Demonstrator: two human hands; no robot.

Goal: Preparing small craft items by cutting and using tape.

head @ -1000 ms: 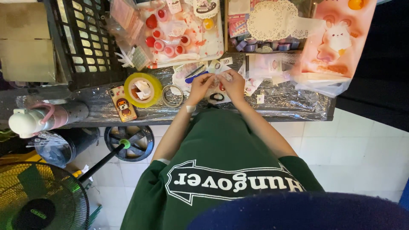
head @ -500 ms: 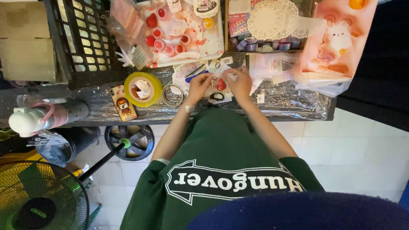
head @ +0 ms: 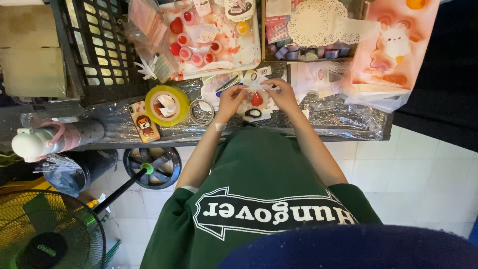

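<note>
Both hands (head: 256, 94) pinch a small clear bag (head: 257, 88) above the crowded table's near edge (head: 239, 135).

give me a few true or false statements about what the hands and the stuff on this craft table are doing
1. Both hands, left hand and right hand, pinch a small clear packet between them. True.
2. A red strawberry-shaped piece shows just under that packet. True.
3. The yellow tape roll lies to the right of the right hand. False: it lies left of the left hand, beside the phone.
4. The black crate sits on the floor tiles. False: it rests at the table's left end.
5. The white doily lies at the far side of the table. True.
</note>
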